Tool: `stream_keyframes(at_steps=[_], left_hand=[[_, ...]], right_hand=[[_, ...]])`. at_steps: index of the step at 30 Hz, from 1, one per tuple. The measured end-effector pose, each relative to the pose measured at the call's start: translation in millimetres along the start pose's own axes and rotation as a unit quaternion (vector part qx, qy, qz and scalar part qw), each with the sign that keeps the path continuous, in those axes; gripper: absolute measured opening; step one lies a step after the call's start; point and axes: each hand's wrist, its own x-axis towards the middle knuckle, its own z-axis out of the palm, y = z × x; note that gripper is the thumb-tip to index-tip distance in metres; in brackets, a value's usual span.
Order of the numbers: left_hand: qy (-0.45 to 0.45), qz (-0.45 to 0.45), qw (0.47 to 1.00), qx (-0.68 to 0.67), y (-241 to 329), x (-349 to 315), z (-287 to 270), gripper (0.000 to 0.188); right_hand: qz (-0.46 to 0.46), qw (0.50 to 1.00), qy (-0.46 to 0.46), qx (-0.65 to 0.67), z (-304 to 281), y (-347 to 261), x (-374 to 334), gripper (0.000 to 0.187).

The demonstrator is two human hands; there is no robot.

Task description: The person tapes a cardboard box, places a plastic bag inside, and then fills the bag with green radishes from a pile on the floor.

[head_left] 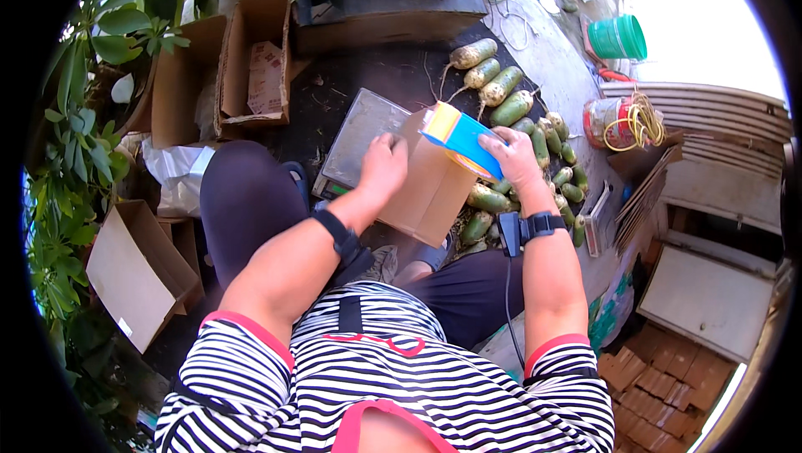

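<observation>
I'm viewing a black-and-white striped shirt (468,369) with pink trim (256,338), dark trousers (251,211), and two black wrist straps (541,225), a thin cable (508,303) trailing from the right one.

A dark ground (393,73) carries a flat grey scale (355,134), a spread of green radishes (501,86) and open brown cartons (188,69). The plain cardboard box (428,196) near the scale seems to rest there too, though its underside is hidden.
</observation>
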Motion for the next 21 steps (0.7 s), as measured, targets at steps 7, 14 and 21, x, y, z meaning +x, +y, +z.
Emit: stream_keyframes(at_steps=[7,14,21], left_hand=[[-0.222,-0.316,0.858,-0.338,53,52,-12,0.049],[-0.28,-0.249,0.831,-0.411,54,59,-12,0.025],[-0.205,-0.224,0.893,-0.332,57,65,-8,0.019]], right_hand=[[0.068,0.992,0.003,0.107,2,19,-3,0.036],[0.039,0.998,-0.009,0.052,3,11,3,0.038],[0.026,0.999,-0.013,-0.018,1,-13,4,0.04]])
